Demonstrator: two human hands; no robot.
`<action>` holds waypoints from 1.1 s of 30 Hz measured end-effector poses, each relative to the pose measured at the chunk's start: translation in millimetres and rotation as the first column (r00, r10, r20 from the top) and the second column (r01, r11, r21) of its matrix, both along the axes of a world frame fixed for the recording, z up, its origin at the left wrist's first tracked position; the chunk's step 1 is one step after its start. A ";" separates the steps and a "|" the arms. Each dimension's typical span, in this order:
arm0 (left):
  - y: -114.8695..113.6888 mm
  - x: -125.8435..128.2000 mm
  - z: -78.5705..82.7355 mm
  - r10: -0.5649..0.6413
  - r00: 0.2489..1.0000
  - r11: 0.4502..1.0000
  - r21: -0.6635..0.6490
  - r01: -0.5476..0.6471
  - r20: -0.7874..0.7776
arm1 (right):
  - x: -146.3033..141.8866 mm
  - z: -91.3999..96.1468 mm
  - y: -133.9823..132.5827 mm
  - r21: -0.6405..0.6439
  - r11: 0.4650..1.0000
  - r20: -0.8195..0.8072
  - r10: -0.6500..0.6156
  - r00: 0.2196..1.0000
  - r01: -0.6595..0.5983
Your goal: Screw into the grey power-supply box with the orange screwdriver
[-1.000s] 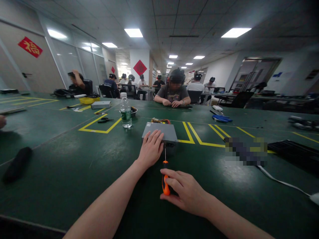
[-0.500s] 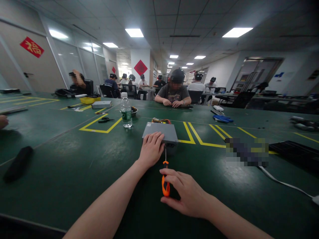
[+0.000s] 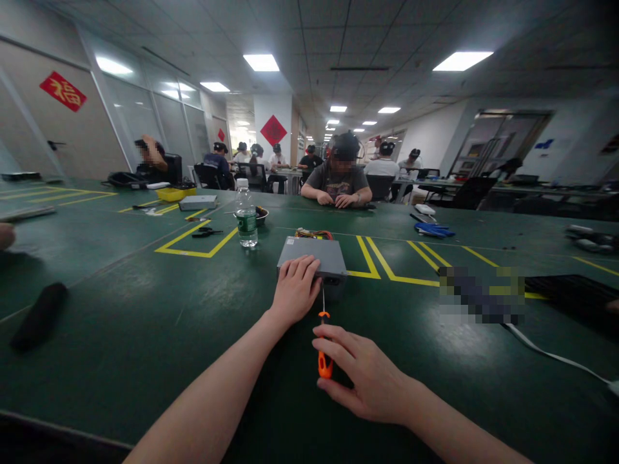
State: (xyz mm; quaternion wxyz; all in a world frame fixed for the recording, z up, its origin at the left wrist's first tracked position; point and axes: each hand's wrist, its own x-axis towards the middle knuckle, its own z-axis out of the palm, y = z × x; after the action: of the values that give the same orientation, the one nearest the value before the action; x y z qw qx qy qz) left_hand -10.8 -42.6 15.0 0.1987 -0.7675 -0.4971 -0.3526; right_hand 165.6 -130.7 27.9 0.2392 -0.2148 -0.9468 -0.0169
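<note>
A grey metal power supply unit (image 3: 319, 254) lies on the green table, its bundle of coloured wires (image 3: 313, 234) at the far side. My left hand (image 3: 296, 290) is pressed over its near left edge, fingers on the top, gripping it; the thumb side is partly hidden. Between the fingertips and thumb of my right hand (image 3: 360, 370) is the orange and black handle of a screwdriver (image 3: 324, 366). Its thin shaft points away from me and reaches the unit's near face, beside the power socket. The tip is too small to make out.
A water bottle (image 3: 247, 216) stands left of the unit, before a metal bowl (image 3: 262, 216). Blue gloves (image 3: 434, 229) and a black tray (image 3: 575, 293) are on the right, a black object (image 3: 39, 317) on the left. A co-worker (image 3: 338, 177) sits opposite.
The screwdriver handle has turned slightly in my right fingers, which have shifted a little with it. My left hand stays on the unit. Another person's hand appears at the right edge.
</note>
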 end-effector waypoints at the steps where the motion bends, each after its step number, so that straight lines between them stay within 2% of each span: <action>1: -0.1 0.1 0.1 0.000 1.000 1.000 0.000 0.000 0.001 | -0.2 1.0 -0.3 0.019 1.000 0.019 0.007 1.000 -0.007; 6: -0.8 0.1 1.1 -0.004 1.000 1.000 -0.003 0.004 0.006 | -1.7 -4.3 2.1 0.088 0.996 -0.009 0.018 1.000 -0.017; 12: -0.8 0.0 0.6 -0.006 1.000 1.000 0.000 0.006 0.010 | 0.3 -3.6 1.1 -0.067 0.998 -0.039 -0.020 0.999 0.017; 16: -0.9 0.0 0.6 -0.011 1.000 1.000 -0.006 0.011 0.014 | 0.4 1.9 0.0 0.038 0.999 0.041 0.008 0.999 -0.009; 19: -1.1 0.0 1.1 -0.014 1.000 1.000 -0.005 0.014 0.015 | 0.3 -1.7 2.1 0.113 0.994 -0.013 0.011 1.000 -0.009; 22: -1.0 0.0 1.4 -0.015 1.000 1.000 -0.005 0.015 0.014 | 1.6 -5.5 3.3 0.065 0.998 -0.083 -0.003 0.997 0.008; 25: -0.7 -0.3 1.3 -0.013 1.000 1.000 -0.006 0.013 0.012 | 3.0 -2.6 1.5 -0.014 1.000 -0.078 -0.017 0.997 0.016; 29: -1.0 -0.4 1.3 -0.007 1.000 1.000 -0.006 0.007 0.009 | 2.7 3.2 0.4 0.064 0.998 0.014 -0.006 1.000 0.005; 33: -1.6 0.1 1.5 -0.008 1.000 1.000 0.003 0.008 0.017 | 2.1 -1.5 3.6 0.135 0.991 -0.052 0.022 0.998 -0.015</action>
State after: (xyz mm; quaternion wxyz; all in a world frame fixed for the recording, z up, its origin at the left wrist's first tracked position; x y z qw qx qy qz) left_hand -10.7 -44.2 16.6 0.1940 -0.7662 -0.4951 -0.3608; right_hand 167.7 -127.1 26.4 0.2785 -0.1897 -0.9387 -0.0728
